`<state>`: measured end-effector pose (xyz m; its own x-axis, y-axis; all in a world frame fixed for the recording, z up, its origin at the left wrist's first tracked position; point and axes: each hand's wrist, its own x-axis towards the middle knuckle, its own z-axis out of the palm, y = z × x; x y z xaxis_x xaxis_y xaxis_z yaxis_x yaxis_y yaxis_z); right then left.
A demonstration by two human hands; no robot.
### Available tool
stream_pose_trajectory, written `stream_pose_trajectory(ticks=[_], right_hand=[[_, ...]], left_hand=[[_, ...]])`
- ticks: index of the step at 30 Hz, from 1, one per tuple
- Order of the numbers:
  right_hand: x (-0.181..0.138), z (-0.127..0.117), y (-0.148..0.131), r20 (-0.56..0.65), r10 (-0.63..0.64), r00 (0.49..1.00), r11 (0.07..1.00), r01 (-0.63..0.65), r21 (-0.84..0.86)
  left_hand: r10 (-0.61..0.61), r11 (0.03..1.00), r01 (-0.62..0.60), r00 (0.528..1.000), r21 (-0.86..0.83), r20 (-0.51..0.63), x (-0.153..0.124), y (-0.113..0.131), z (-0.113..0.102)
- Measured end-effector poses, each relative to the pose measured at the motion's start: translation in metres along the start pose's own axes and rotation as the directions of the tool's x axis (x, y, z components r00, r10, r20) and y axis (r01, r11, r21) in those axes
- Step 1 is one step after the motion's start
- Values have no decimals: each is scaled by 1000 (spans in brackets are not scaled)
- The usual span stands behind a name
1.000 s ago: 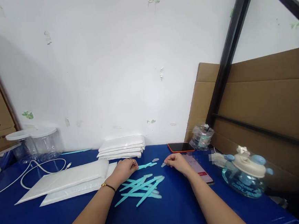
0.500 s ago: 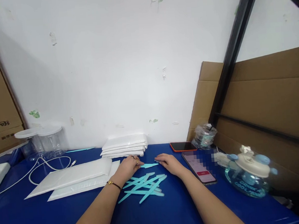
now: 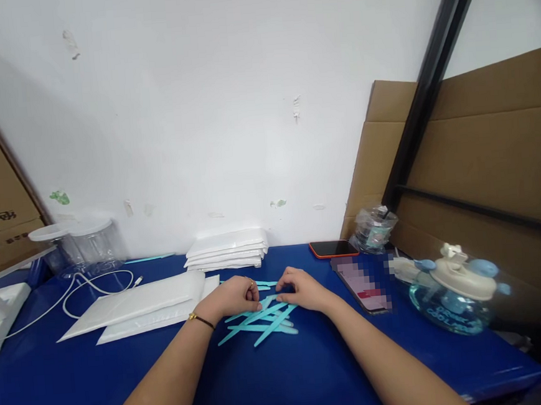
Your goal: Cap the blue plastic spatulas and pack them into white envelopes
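Observation:
A loose pile of several thin light-blue plastic sticks [image 3: 261, 320] lies on the blue table [image 3: 284, 376] in front of me. My left hand [image 3: 233, 296], with a ring and a thin bracelet, rests curled at the pile's upper left edge. My right hand [image 3: 300, 289] is curled at the pile's upper right edge. Between the two hands a light-blue stick [image 3: 266, 284] lies crosswise, and both sets of fingertips pinch at it. The stick's ends are hidden under the fingers.
Flat white padded envelopes [image 3: 142, 306] lie to the left, a stack of them [image 3: 227, 251] stands by the wall. Two phones [image 3: 333, 248] [image 3: 361, 276] and a clear blue water jug [image 3: 453, 291] sit to the right. Clear jars [image 3: 79, 242], a white cable [image 3: 94, 284] and cardboard boxes border the table.
Both hands have drawn together over the back of the stick pile. The right hand moved left from near the phone, and the small clear piece it touched is out of sight.

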<state>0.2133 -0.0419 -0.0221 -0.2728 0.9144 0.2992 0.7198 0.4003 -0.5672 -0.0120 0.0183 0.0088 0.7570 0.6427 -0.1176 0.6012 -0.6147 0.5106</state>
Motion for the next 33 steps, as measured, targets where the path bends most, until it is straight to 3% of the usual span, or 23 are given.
stream_pose_trajectory(ticks=[5, 11, 17, 22, 24, 28, 33], right_hand=[[4, 9, 0, 23, 49, 999, 999, -50, 22], [3, 3, 0, 15, 93, 996, 987, -94, 129], [0, -19, 28, -121, 226, 967, 949, -190, 253], [-8, -31, 54, -229, 262, 937, 964, -243, 108], [-9, -32, 49, -236, 194, 952, 981, -189, 42], [-10, -28, 26, -108, 101, 989, 994, -94, 63], [-6, -11, -3, 49, 114, 992, 955, -123, 272]], left_hand=[[-38, 999, 38, 999, -26, -8, 3, 2, 4], [-18, 999, 17, 1000, -36, -24, 5, 4, 1], [-54, 986, 94, 963, 139, -265, 7, -4, -4], [-64, 978, 129, 934, 165, -351, 7, -4, -4], [-65, 985, 109, 953, 137, -295, 4, 0, -2], [-52, 988, 64, 994, 138, -93, 1, 9, 4], [-32, 998, 39, 994, 54, -109, 7, 12, 12]])
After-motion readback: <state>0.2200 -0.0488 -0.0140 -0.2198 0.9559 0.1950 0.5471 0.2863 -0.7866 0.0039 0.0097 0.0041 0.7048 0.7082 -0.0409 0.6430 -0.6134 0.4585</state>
